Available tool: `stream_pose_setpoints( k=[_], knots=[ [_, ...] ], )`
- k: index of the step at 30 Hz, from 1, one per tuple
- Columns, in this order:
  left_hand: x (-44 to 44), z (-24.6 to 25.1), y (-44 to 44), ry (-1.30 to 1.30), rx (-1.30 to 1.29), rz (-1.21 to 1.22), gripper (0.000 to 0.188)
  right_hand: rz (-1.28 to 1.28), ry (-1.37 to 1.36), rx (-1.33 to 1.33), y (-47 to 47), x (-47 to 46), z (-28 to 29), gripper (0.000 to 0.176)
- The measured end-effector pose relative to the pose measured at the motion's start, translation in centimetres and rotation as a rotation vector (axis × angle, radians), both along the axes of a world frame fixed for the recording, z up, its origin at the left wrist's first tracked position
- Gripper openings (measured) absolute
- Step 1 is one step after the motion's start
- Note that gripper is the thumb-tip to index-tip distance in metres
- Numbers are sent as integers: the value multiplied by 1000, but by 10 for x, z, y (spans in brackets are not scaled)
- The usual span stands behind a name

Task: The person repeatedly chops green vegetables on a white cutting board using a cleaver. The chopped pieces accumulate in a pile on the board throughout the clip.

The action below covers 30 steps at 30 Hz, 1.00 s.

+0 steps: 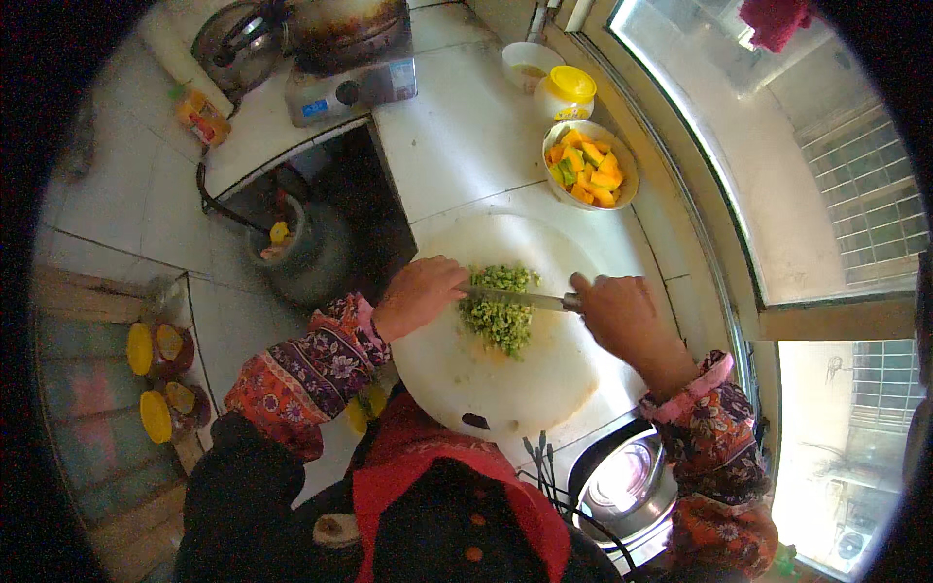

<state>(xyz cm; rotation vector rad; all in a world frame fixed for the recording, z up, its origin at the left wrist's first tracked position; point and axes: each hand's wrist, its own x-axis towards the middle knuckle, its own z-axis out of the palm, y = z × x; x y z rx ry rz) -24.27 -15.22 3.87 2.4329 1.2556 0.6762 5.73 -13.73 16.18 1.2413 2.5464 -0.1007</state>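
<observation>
A round white cutting board [437,372] lies on the tiled counter before me. Finely chopped green vegetable [501,324] is heaped at its middle. Across the heap runs a kitchen knife [525,298], its blade parting the green bits into two portions. My right hand [616,310] is closed around the knife's handle at the right. At the other end, my left hand [424,291] has its fingertips at the blade's tip; whether they press on it or only touch it I cannot tell.
A bowl of cut pumpkin [590,171], a yellow-lidded jar [568,95] and a white bowl [528,62] stand along the window side. A gas stove [350,91] is at the back left, above a gas cylinder [313,248]. Near my right forearm sits a metal pot [627,488].
</observation>
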Motion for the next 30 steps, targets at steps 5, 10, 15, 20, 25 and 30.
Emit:
stream_pose_setpoints(
  k=[5,10,15,20,25,30],
  knots=[
    [28,-45,-17,86,71,51,22,-160,57,26,-18,37,-75,18],
    [54,-43,-30,27,139,113,22,-186,107,74,-23,64,-115,16],
    [16,-28,-21,-65,-6,128,23,-47,-3,7,-6,12,-14,17],
    [42,-46,-47,27,87,90,25,-201,44,-35,-42,64,-116,18],
    [30,-42,-46,16,82,131,24,-107,121,23,-33,41,-69,19],
    [33,-47,-71,-12,105,140,24,-154,50,-47,-53,36,-68,18]
  ],
)
